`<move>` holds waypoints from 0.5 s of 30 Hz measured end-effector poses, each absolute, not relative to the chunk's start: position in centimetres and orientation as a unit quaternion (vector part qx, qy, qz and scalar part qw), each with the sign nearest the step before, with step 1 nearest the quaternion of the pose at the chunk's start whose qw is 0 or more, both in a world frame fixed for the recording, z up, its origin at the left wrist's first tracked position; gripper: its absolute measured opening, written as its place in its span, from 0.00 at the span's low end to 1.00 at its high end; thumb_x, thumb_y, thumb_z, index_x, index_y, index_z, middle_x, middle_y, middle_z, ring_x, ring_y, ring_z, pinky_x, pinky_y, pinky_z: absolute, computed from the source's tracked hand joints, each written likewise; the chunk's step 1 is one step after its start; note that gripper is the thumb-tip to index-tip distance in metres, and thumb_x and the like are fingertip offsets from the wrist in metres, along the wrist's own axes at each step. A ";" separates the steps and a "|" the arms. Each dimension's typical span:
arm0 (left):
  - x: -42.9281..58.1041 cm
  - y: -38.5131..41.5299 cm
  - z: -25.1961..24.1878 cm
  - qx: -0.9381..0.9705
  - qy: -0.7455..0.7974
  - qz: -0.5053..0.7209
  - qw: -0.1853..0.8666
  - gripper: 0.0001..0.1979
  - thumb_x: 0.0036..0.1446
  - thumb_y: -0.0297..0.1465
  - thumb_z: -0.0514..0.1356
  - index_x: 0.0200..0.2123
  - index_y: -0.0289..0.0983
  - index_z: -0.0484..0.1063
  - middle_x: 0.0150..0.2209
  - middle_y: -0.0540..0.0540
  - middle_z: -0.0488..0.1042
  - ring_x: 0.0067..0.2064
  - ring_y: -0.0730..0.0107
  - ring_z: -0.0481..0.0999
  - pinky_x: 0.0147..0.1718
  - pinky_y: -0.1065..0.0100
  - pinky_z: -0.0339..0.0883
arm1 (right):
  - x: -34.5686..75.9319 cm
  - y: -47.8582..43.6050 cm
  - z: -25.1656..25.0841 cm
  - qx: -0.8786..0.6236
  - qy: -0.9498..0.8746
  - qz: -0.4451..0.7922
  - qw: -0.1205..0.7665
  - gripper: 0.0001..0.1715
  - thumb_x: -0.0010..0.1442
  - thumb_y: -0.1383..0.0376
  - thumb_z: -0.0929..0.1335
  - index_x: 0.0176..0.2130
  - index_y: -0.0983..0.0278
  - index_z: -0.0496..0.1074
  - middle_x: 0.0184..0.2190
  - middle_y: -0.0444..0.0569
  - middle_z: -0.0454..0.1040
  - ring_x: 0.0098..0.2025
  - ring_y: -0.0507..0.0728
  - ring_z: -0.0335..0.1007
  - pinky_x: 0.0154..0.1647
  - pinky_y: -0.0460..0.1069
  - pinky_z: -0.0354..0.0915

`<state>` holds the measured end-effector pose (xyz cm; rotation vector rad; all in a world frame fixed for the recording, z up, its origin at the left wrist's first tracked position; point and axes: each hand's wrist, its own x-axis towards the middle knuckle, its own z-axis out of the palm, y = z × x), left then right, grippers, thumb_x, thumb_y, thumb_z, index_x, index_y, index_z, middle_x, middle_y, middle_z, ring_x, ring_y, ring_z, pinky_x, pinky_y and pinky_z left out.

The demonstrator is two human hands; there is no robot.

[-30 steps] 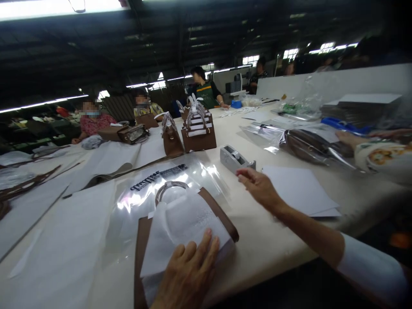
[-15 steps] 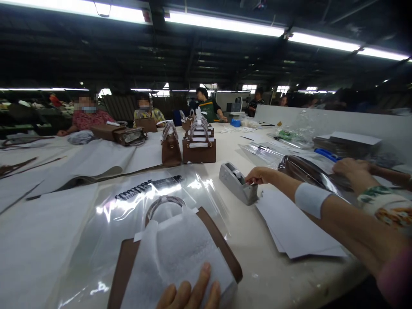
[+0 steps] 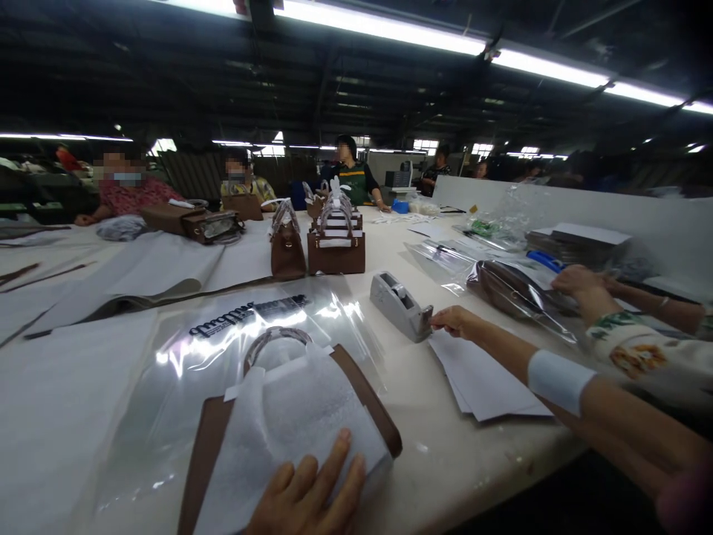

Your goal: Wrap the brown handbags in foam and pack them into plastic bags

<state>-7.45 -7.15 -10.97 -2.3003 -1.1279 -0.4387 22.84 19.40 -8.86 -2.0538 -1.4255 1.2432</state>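
Observation:
My left hand (image 3: 312,487) lies with fingers spread on white tissue paper (image 3: 301,416) wrapped over a brown handbag (image 3: 365,394). The bag's looped handle (image 3: 272,340) is partly covered with wrapping and rises at its top. Under the bag is a large clear plastic bag (image 3: 167,416) with black printed lettering. My right hand (image 3: 454,321) is pinched at the cutter end of a grey tape dispenser (image 3: 398,303), on the tape's end; the tape itself hardly shows. A pale band circles my right forearm.
White sheets (image 3: 490,386) lie below my right wrist. At right, a co-worker's hands (image 3: 582,286) hold a blue tool (image 3: 546,260) beside a plastic-covered brown bag (image 3: 506,286). Finished-looking brown handbags (image 3: 337,253) stand mid-table. Several people sit or stand beyond.
My right hand has drawn back slightly from inside the dispenser's front to just past its cutter. My left hand stays on the tissue paper. The whole view has shifted a little.

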 end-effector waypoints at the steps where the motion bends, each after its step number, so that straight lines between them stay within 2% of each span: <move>1: -7.4 -7.2 -10.8 -0.853 -0.422 -0.161 0.260 0.16 0.56 0.29 0.51 0.48 0.44 0.66 0.52 0.47 0.67 0.33 0.69 0.68 0.30 0.66 0.59 | 22.6 19.4 -9.0 -0.730 -0.496 0.435 0.180 0.12 0.61 0.62 0.63 0.38 0.70 0.66 0.30 0.45 0.67 0.27 0.46 0.64 0.25 0.43 0.64; 4: -7.0 -7.6 -10.2 -0.851 -0.444 -0.154 0.236 0.17 0.55 0.29 0.52 0.49 0.43 0.66 0.54 0.46 0.65 0.35 0.67 0.68 0.32 0.65 0.61 | 22.6 18.6 -8.4 -0.735 -0.483 0.429 0.205 0.11 0.60 0.63 0.63 0.35 0.71 0.66 0.27 0.43 0.66 0.23 0.45 0.60 0.21 0.41 0.60; 9: -6.4 -8.2 -9.8 -0.845 -0.470 -0.152 0.204 0.19 0.52 0.29 0.54 0.49 0.43 0.65 0.54 0.44 0.64 0.37 0.64 0.68 0.33 0.62 0.63 | 20.8 12.8 -5.2 -0.650 -0.510 0.498 0.264 0.08 0.56 0.64 0.66 0.30 0.69 0.66 0.25 0.43 0.67 0.15 0.40 0.46 0.13 0.39 0.46; 12: -6.2 -8.4 -9.6 -0.839 -0.483 -0.157 0.195 0.20 0.50 0.28 0.55 0.49 0.42 0.64 0.54 0.41 0.64 0.38 0.62 0.69 0.34 0.61 0.64 | 17.5 6.7 -3.2 -0.543 -0.524 0.619 0.216 0.13 0.48 0.60 0.71 0.29 0.67 0.68 0.23 0.43 0.69 0.13 0.40 0.45 0.11 0.40 0.41; 15: -6.2 -8.6 -9.3 -0.836 -0.485 -0.167 0.194 0.21 0.50 0.26 0.55 0.49 0.42 0.64 0.56 0.38 0.60 0.38 0.63 0.69 0.33 0.61 0.65 | 14.1 1.3 -2.6 -0.478 -0.496 0.709 0.151 0.15 0.46 0.58 0.71 0.26 0.68 0.68 0.19 0.42 0.67 0.11 0.40 0.45 0.11 0.40 0.37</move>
